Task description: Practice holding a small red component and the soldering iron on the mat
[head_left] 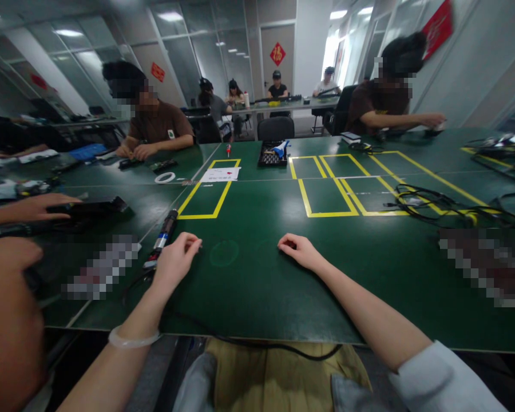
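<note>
My left hand (181, 252) rests on the green table (249, 297) with its fingers curled in. No object shows in it. Just to its left lies a dark stick-shaped tool (163, 237) with blue, white and red parts, a cable trailing from its near end. Opposite, my right hand (299, 250) sits loosely closed on the bare surface, thumb against the fingers, and nothing is visible in the grip. Between the two hands a faint ring mark (224, 253) shows on the tabletop. A pale bangle (133, 339) circles my left wrist.
Yellow tape frames (332, 214) mark the table ahead. Farther back are a white paper (221, 174), a tape roll (165, 178), a screwdriver (229, 150) and a black tray (271, 153). Tangled black cables (429, 200) lie right. A co-worker's arm (8, 297) reaches in at left.
</note>
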Demonstrator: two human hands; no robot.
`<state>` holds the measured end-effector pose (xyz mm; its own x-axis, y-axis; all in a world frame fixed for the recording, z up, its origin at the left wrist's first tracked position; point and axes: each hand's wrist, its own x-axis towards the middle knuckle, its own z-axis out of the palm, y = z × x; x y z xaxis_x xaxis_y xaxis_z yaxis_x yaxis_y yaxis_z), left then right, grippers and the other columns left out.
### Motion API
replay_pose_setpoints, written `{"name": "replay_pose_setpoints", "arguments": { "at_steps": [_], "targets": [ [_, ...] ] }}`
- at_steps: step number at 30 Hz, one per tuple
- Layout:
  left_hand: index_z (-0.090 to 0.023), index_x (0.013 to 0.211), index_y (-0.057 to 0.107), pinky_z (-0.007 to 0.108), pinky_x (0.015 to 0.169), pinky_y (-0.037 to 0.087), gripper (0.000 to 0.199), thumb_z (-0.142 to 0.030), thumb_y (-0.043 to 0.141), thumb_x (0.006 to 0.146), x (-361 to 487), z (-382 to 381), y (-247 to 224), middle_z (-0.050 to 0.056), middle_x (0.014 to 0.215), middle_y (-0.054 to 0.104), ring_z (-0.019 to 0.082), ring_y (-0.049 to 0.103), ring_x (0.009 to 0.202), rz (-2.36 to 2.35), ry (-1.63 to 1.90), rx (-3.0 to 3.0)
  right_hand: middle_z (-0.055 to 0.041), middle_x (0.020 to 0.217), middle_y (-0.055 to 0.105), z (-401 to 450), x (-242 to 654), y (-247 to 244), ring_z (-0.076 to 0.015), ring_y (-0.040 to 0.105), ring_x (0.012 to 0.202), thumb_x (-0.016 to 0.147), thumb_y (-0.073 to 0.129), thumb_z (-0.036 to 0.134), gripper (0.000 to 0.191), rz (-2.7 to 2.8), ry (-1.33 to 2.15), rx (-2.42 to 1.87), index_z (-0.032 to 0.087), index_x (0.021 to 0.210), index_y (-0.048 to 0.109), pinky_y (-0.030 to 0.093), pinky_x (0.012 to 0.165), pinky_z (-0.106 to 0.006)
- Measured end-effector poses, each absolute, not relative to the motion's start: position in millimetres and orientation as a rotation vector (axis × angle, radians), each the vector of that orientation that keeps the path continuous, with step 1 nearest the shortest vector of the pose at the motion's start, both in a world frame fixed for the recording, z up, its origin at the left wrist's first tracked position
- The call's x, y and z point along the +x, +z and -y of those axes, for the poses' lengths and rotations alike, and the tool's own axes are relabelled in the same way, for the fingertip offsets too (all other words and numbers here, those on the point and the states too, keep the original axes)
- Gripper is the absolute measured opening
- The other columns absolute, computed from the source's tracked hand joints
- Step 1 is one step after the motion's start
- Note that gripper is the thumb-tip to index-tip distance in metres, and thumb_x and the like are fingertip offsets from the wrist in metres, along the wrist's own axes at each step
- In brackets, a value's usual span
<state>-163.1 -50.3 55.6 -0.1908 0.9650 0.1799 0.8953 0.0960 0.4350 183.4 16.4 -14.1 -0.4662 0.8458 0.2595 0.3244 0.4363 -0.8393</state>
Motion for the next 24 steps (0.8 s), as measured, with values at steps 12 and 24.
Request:
{"name": "replay_pose_setpoints", "arguments": {
  "at_steps": [12, 24],
  "targets": [
    [-0.017, 0.125, 0.053, 0.024, 0.062, 0.042, 0.044, -0.04, 0.047, 0.088, 0, -7, 18, -0.003, 0.067, 0.055, 0.011, 0.053, 0.062, -1.157, 0.723, 1.803, -0.0031, 0.081, 0.066, -17, 184, -13, -0.0125, 0.058, 0.068, 0.083, 0.062, 0.04, 0.032, 1.859, 1.279, -0.815, 0.015, 0.103, 0.058, 0.045, 0.065, -0.025],
    [-0.011, 0.123, 0.05, 0.023, 0.055, 0.042, 0.049, -0.046, 0.045, 0.089, 0, -9, -2, -0.001, 0.063, 0.059, 0.01, 0.053, 0.053, -1.125, 0.859, 1.551, -0.0022, 0.076, 0.064, -16, 182, -10, -0.0116, 0.056, 0.065, 0.082, 0.064, 0.043, 0.03, 1.813, 1.337, -0.796, 0.015, 0.092, 0.056, 0.044, 0.063, -0.024]
  ]
}}
